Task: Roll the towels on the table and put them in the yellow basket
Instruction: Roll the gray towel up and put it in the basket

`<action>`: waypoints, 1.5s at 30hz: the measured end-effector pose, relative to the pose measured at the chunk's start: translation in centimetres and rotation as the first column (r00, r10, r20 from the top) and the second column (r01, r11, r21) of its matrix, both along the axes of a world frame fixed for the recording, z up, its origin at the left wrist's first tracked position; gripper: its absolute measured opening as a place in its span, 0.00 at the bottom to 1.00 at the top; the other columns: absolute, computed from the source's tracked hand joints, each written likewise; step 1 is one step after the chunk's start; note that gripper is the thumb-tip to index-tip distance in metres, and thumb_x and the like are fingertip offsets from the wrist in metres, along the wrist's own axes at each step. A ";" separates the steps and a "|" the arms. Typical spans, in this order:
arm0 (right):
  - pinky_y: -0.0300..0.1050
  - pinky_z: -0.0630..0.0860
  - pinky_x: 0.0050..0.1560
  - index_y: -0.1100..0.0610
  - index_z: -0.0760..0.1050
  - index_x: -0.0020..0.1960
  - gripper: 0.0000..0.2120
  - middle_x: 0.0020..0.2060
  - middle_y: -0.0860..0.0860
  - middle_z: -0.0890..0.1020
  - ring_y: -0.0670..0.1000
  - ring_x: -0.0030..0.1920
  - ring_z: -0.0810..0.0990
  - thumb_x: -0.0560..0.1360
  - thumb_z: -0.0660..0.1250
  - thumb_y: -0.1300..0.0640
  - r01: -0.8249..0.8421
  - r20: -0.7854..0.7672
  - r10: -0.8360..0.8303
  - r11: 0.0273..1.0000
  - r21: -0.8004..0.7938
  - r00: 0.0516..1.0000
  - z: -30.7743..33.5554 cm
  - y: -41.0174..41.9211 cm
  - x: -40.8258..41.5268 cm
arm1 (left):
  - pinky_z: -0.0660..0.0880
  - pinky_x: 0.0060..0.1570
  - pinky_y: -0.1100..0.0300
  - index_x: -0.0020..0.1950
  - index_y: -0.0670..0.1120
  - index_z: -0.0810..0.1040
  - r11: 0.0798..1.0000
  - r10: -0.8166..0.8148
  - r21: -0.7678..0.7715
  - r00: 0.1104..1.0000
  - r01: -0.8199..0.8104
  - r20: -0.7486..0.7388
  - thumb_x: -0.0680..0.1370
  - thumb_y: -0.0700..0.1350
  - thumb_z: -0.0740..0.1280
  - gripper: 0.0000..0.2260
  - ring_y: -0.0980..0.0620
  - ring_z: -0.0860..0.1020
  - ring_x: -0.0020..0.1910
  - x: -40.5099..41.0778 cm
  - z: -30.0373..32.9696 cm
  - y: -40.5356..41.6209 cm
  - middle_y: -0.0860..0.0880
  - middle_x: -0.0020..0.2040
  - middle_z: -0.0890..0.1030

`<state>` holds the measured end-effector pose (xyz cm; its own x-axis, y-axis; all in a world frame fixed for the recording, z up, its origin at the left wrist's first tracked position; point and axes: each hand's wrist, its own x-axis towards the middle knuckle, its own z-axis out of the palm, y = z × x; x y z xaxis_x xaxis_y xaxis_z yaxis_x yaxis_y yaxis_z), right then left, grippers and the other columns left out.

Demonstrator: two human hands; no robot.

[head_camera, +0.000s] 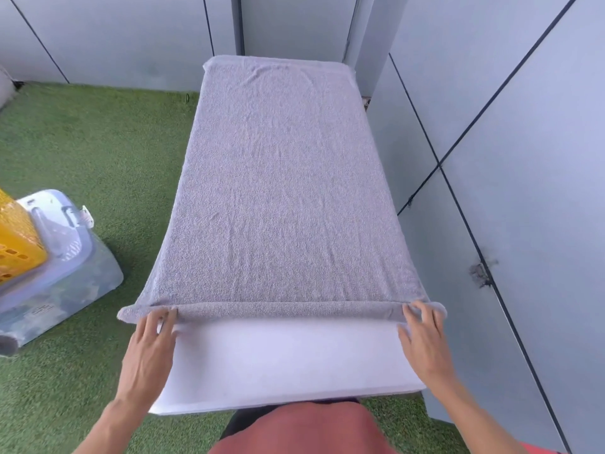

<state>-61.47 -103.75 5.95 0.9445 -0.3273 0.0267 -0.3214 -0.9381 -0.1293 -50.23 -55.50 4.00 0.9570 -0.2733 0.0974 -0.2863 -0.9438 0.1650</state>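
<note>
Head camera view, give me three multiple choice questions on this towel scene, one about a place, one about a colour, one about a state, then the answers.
1. Where is the yellow basket?
A. on the table
B. at the left edge, on the clear storage box
C. against the right wall

2. What colour is the towel?
A. grey
B. blue
C. green

3. How far rolled is the towel?
A. fully rolled
B. only its near edge is rolled
C. still folded in a stack

Answers:
1 B, the yellow basket sits on the storage box lid.
2 A, the towel is grey.
3 B, the left hand and right hand hold a thin roll at the near edge of the table.
</note>
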 end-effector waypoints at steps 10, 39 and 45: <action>0.49 0.64 0.63 0.63 0.76 0.60 0.14 0.55 0.55 0.78 0.59 0.60 0.73 0.76 0.62 0.68 -0.020 -0.208 0.058 0.983 0.180 0.976 0.7 -3.3 2.1 | 0.75 0.43 0.45 0.52 0.40 0.79 1.000 -0.012 -0.022 0.990 0.009 -0.141 0.76 0.34 0.66 0.06 0.40 0.76 0.48 3.9 0.6 1.1 0.45 0.48 0.79; 0.46 0.65 0.62 0.55 0.76 0.62 0.14 0.59 0.50 0.78 0.54 0.63 0.74 0.78 0.61 0.62 0.015 -0.361 0.090 0.960 0.279 0.928 1.7 -4.1 4.3 | 0.72 0.51 0.51 0.53 0.41 0.78 0.986 0.086 0.165 0.885 -0.011 -0.458 0.76 0.35 0.61 0.09 0.44 0.75 0.56 6.1 2.7 0.6 0.46 0.50 0.77; 0.45 0.70 0.56 0.43 0.75 0.41 0.16 0.45 0.50 0.80 0.53 0.53 0.78 0.70 0.72 0.65 0.210 -0.119 -0.172 0.809 0.549 0.978 2.1 -3.9 5.0 | 0.71 0.43 0.57 0.55 0.46 0.82 0.968 0.122 -0.118 0.821 -0.224 -0.558 0.75 0.35 0.67 0.11 0.46 0.77 0.48 7.6 4.3 0.6 0.45 0.52 0.80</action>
